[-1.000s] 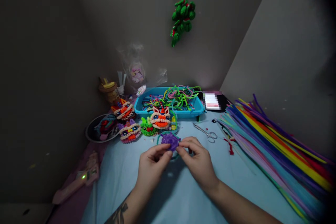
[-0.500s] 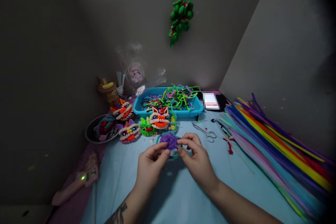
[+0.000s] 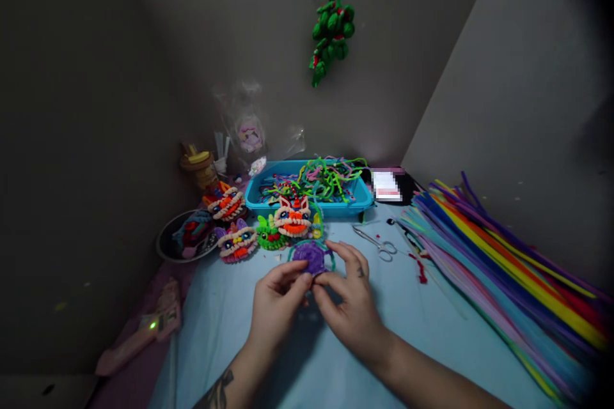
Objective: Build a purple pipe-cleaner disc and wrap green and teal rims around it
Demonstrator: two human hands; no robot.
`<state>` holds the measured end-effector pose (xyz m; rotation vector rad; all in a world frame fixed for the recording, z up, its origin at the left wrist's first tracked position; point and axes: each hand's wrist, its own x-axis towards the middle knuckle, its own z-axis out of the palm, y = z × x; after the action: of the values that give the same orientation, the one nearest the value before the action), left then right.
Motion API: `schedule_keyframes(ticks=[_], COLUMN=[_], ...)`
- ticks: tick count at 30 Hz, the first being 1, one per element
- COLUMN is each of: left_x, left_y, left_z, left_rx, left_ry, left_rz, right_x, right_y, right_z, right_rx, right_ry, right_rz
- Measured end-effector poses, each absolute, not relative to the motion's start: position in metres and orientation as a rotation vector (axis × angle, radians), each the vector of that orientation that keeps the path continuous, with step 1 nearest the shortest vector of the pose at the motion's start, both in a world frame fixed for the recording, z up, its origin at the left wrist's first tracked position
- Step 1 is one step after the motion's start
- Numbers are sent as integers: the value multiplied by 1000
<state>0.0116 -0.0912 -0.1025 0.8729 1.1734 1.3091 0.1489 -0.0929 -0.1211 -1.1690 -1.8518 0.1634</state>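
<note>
Above the middle of the light blue table cover, a round purple pipe-cleaner piece (image 3: 313,258) with a teal strand curving about its outer edge is held up between both hands. My left hand (image 3: 278,297) pinches its lower left edge between thumb and fingers. My right hand (image 3: 348,294) has thumb and a finger closed at the lower right edge, while the index finger reaches up along the right side near the teal strand. Just behind the piece stand several lion-dance heads of fuzzy pipe cleaner, among them a peach-and-orange one (image 3: 293,217) and a green one (image 3: 271,234).
A blue tray (image 3: 307,209) of tangled pipe cleaners sits at the back. Scissors (image 3: 378,244) lie right of centre. Long colourful pipe cleaners (image 3: 499,268) spread along the right. On the left are a metal bowl (image 3: 162,244) and a pink glue gun (image 3: 144,335).
My right hand has slid from the purple piece's right side down to its lower edge, its index finger now raised. The left hand keeps its hold.
</note>
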Motion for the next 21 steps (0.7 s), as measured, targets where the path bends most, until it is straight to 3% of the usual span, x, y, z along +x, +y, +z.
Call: schedule_keyframes(ticks=[7, 15, 21], left_x=[11, 4, 4], left_y=[-93, -86, -84], left_z=[-108, -112, -114], left_rx=[1000, 971, 895], left_ry=[1318, 1365, 1330], left_rz=[1362, 1423, 1401], right_x=[154, 172, 187], right_y=[-98, -101, -83], right_z=[-121, -114, -115], right_rx=[-1058, -910, -983], right_ry=[-1774, -1658, -1501], right_rz=[106, 524, 591])
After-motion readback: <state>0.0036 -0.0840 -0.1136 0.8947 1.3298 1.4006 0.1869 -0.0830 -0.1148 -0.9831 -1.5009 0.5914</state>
